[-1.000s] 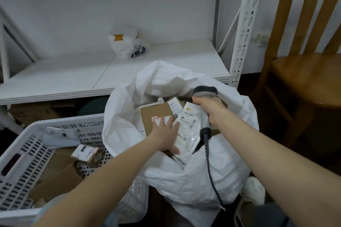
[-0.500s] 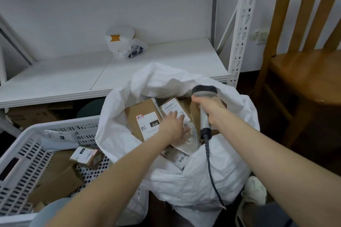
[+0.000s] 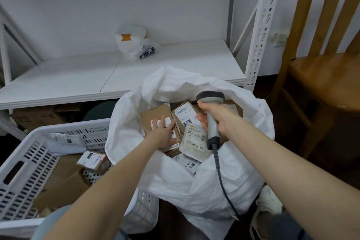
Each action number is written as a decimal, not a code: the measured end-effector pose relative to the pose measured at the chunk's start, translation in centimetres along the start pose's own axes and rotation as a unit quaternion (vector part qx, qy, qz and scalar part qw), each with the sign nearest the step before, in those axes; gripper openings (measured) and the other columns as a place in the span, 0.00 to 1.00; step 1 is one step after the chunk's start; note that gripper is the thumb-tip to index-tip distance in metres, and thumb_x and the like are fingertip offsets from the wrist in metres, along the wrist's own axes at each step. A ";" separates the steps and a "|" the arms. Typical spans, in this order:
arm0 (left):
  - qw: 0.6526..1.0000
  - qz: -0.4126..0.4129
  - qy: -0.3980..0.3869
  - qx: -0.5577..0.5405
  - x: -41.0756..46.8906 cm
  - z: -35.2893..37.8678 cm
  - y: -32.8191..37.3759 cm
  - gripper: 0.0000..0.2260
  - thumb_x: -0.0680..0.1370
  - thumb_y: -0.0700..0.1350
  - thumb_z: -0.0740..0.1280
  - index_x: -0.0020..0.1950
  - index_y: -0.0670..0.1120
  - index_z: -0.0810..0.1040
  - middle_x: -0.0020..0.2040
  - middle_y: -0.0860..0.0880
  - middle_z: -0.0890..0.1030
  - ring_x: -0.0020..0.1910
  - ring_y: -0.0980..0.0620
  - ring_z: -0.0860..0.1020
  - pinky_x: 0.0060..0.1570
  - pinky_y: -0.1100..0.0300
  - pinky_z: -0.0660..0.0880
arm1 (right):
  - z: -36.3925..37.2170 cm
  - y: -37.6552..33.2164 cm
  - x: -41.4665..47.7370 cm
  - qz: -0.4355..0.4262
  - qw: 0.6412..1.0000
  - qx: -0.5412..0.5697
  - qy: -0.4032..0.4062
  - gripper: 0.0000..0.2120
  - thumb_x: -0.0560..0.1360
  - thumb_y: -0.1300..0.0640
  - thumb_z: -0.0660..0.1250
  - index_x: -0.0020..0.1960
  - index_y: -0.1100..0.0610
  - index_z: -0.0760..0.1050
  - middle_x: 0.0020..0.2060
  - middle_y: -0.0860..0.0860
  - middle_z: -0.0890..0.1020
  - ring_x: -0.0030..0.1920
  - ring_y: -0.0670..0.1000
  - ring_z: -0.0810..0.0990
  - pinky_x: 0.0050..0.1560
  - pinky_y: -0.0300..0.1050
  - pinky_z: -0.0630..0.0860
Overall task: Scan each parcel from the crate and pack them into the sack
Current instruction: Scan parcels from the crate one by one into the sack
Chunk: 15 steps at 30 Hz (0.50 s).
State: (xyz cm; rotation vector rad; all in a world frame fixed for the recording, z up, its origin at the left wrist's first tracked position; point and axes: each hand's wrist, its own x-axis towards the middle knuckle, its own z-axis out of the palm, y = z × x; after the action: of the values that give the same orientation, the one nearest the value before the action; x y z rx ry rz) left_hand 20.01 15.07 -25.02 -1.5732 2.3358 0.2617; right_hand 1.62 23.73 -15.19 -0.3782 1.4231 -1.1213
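Left hand point(image 3: 161, 135): flat, fingers spread, pressing on a brown box point(image 3: 155, 115) inside the sack point(image 3: 224, 185). Not gripping it.
Right hand point(image 3: 218, 118): wrapped round the handle of the scanner point(image 3: 212, 128). The scanner head points toward the far rim of the sack, and the cable point(image 3: 221, 179) trails over the near edge.
The sack's mouth is open. It stands right up against the crate point(image 3: 25, 163), on the crate's right.
In the sack beside the brown box: a barcode-labelled box point(image 3: 184, 113) and a pale pouch point(image 3: 194, 139), which lies just under the scanner.
The crate holds a small labelled box point(image 3: 93, 160), a grey mailer point(image 3: 64, 139) and plain cardboard point(image 3: 64, 187).
Behind: white shelf point(image 3: 78, 82) with a plastic bag point(image 3: 134, 45) on it. Wooden chair point(image 3: 321, 76) to the right.
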 end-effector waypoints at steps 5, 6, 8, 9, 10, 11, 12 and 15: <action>0.999 0.022 0.022 -0.043 -2.5 -1.5 -1.7 0.38 0.76 0.55 0.68 0.79 0.51 0.49 0.79 0.42 0.47 0.76 0.39 0.53 0.72 0.46 0.60 | 1.1 0.5 -2.2 -0.015 1.000 -0.013 -0.014 0.17 0.73 0.53 0.73 0.58 0.62 0.76 0.35 0.55 0.81 0.29 0.47 0.79 0.27 0.38 0.75; 0.998 0.020 0.034 -0.056 -3.1 -1.9 -1.7 0.37 0.75 0.54 0.69 0.78 0.49 0.53 0.78 0.41 0.51 0.75 0.40 0.59 0.70 0.48 0.63 | 1.3 0.6 -2.7 -0.020 0.999 -0.018 -0.017 0.19 0.73 0.54 0.74 0.59 0.62 0.76 0.37 0.55 0.82 0.30 0.47 0.79 0.28 0.39 0.75; 0.997 0.018 0.054 -0.057 -4.7 -2.4 -1.5 0.34 0.76 0.52 0.69 0.76 0.45 0.58 0.75 0.40 0.58 0.70 0.41 0.66 0.67 0.50 0.68 | 1.7 0.9 -3.9 -0.033 0.999 -0.028 -0.020 0.21 0.72 0.54 0.74 0.60 0.63 0.76 0.39 0.57 0.83 0.31 0.48 0.79 0.29 0.40 0.75; 0.996 0.017 0.063 -0.054 -5.4 -2.6 -1.5 0.33 0.76 0.51 0.69 0.76 0.44 0.59 0.74 0.40 0.59 0.69 0.42 0.68 0.66 0.50 0.69 | 1.9 1.1 -4.4 -0.038 0.999 -0.029 -0.020 0.21 0.72 0.54 0.75 0.60 0.63 0.76 0.40 0.57 0.83 0.31 0.48 0.79 0.29 0.40 0.75; 0.996 0.015 0.070 -0.051 -6.0 -2.8 -1.5 0.32 0.77 0.51 0.68 0.76 0.43 0.59 0.74 0.40 0.60 0.68 0.42 0.69 0.65 0.51 0.69 | 2.0 1.3 -5.1 -0.038 0.999 -0.028 -0.021 0.21 0.72 0.54 0.75 0.60 0.63 0.77 0.39 0.56 0.83 0.31 0.48 0.79 0.29 0.40 0.75; 0.996 0.013 0.071 -0.049 -6.6 -3.0 -1.6 0.32 0.77 0.52 0.68 0.76 0.43 0.58 0.74 0.40 0.61 0.68 0.42 0.69 0.65 0.51 0.69 | 2.1 1.4 -5.6 -0.034 0.999 -0.024 -0.023 0.20 0.72 0.54 0.75 0.59 0.62 0.77 0.39 0.56 0.83 0.31 0.48 0.79 0.29 0.40 0.75; 0.997 0.011 0.068 -0.047 -7.1 -3.1 -1.7 0.33 0.77 0.52 0.68 0.77 0.43 0.57 0.74 0.40 0.61 0.68 0.42 0.69 0.65 0.51 0.68 | 2.1 1.6 -6.3 -0.027 0.999 -0.022 -0.026 0.19 0.72 0.53 0.75 0.59 0.62 0.77 0.38 0.55 0.82 0.31 0.48 0.79 0.30 0.39 0.75; 0.998 0.014 0.038 -0.050 -8.5 -2.6 -1.3 0.33 0.78 0.52 0.66 0.78 0.45 0.56 0.75 0.40 0.59 0.71 0.41 0.66 0.67 0.51 0.66 | 1.8 2.2 -8.0 -0.026 0.999 -0.020 -0.031 0.19 0.72 0.54 0.74 0.59 0.61 0.77 0.42 0.55 0.83 0.32 0.47 0.78 0.33 0.39 0.75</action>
State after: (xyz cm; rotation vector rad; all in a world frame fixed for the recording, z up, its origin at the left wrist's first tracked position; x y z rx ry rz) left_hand 23.78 21.12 -19.56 -1.6245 2.4378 0.3358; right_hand 5.87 30.29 -11.96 -0.4764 1.3901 -1.1143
